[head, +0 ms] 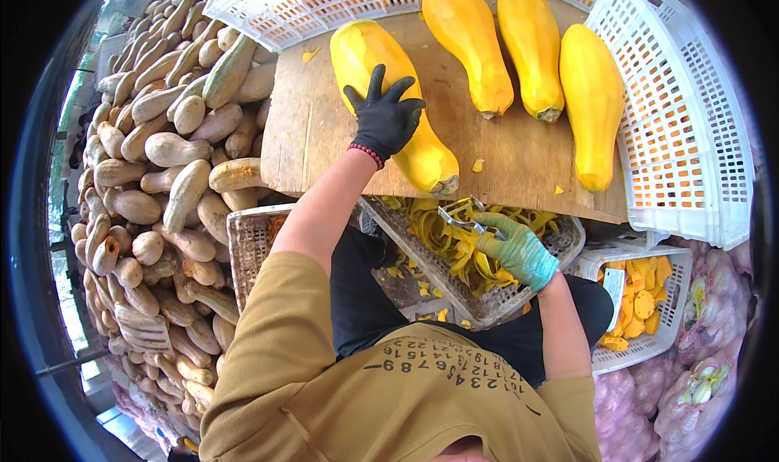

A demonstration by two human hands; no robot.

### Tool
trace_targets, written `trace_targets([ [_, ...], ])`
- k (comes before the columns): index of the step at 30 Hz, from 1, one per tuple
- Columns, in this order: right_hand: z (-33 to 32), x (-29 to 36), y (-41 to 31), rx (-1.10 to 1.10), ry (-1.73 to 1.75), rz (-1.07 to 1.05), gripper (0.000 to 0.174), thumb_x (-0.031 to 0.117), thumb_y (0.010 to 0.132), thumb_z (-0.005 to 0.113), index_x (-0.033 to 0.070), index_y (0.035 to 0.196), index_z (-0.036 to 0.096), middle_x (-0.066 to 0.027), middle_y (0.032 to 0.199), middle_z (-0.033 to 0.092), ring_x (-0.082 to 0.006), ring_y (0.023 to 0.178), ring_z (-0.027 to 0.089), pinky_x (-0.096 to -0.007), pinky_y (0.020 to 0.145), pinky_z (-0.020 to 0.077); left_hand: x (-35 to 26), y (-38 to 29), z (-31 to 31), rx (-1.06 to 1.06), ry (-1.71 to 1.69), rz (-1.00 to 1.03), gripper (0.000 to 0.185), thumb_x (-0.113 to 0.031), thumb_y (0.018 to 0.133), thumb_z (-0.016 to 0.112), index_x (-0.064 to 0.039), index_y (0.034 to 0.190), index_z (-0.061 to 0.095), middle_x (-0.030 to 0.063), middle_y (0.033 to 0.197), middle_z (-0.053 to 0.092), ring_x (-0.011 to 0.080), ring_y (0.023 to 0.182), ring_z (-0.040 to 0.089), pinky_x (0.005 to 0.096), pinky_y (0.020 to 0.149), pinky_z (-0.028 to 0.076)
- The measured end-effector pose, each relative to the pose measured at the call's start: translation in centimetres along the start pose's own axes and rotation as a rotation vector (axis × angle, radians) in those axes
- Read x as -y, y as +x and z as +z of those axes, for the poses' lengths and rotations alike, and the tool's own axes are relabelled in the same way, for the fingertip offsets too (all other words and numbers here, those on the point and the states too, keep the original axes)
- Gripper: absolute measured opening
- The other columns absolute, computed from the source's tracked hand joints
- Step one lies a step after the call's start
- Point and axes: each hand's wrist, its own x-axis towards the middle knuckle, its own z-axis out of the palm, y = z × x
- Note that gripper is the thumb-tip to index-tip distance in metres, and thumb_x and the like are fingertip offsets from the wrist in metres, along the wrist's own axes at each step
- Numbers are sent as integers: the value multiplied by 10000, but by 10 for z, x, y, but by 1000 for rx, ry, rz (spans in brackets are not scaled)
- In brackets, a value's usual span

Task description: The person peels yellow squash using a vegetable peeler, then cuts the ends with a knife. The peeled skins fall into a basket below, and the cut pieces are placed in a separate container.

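My left hand [386, 118], in a black glove, lies palm down across a peeled yellow squash [426, 151], its fingers spread over the skin. The squash rests on a wooden board [304, 139], with its stem end towards me. My right hand [514, 249], in a green knit glove, is closed around the handle of a metal peeler [459, 209]. The peeler's head hangs just past the board's near edge, a little below the stem end. Below it, a dirty plastic crate [420, 252] holds a heap of peel strips [468, 255].
Three more peeled squashes [529, 48] lie on the board's right side. White slatted crates [663, 109] border it. A big pile of unpeeled squashes [182, 188] fills the left. At lower right, a crate [669, 334] holds orange pieces [642, 303] and a cleaver [614, 291], beside net sacks [700, 364].
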Motion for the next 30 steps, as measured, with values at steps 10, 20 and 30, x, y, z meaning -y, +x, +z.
trace_targets([
  [10,-3,-11,59,-412,-469,-43,445,271,838,648,112,1247,574,-205,1066,650,-324,923,641,-411,828,506,7,1,3,39,3,38,184,-307,825,632,-341,988,710,-79,1354,497,323,1397,237,784,952,140],
  [20,-25,-20,-37,-198,-584,84,461,281,841,647,98,1256,565,-193,987,675,-318,912,651,-407,830,505,-58,-26,0,499,-101,87,382,-320,830,607,-126,1159,614,61,1344,501,298,1334,355,626,1073,196],
  [30,-53,-81,-75,-586,-287,-45,459,302,816,684,126,1226,577,-195,1011,669,-313,922,652,-382,829,502,-203,-94,55,61,-379,-68,587,-252,843,629,9,1329,430,221,1410,389,408,1317,348,500,1079,298],
])
